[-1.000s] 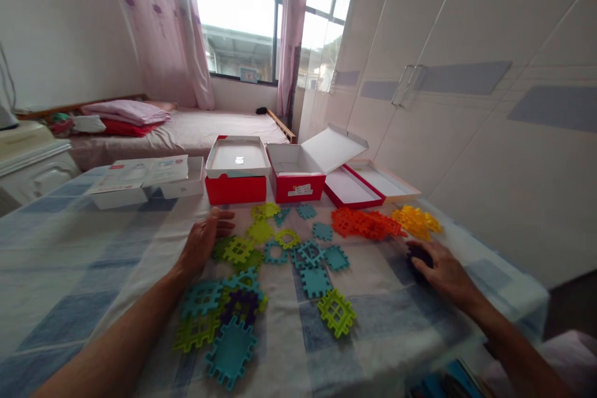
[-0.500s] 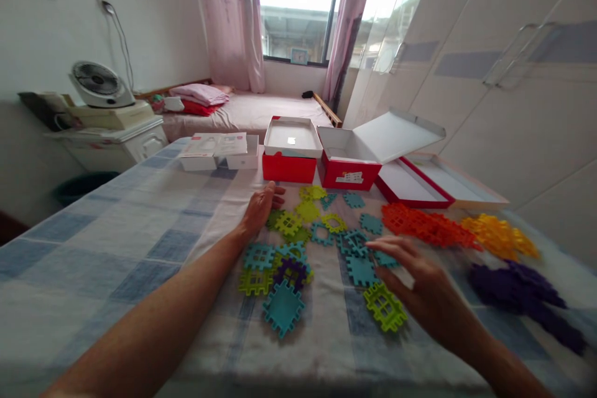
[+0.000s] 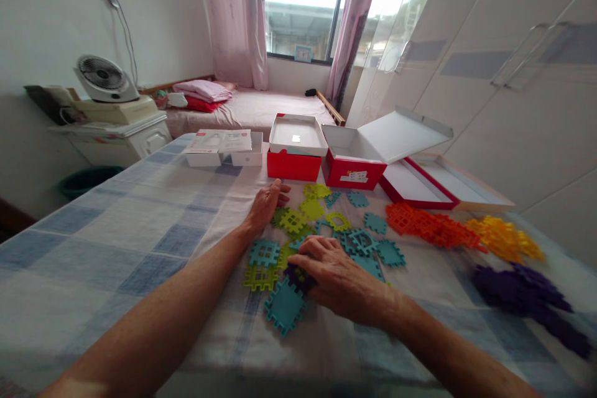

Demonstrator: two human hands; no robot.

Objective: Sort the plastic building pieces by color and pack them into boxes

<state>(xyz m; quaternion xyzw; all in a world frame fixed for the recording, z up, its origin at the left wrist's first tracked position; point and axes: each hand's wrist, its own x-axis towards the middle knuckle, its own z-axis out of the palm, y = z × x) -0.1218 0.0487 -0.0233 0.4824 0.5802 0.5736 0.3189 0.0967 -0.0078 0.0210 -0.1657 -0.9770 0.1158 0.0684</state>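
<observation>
Resting palm-down, right hand (image 3: pixel 336 277) fingertips on purple tile (image 3: pixel 295 275), cannot tell grip; left hand (image 3: pixel 267 203) flat, released.

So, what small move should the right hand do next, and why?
Probably pinch the purple tile and lift it: the right hand rests on it among teal tiles and green tiles, while other purple tiles lie piled further right.

Home bedroom, bed (image 3: pixel 252 113) with folded bedding, pink curtains (image 3: pixel 237 12), wardrobe doors (image 3: pixel 489 74), desk fan (image 3: pixel 100 78)
</observation>
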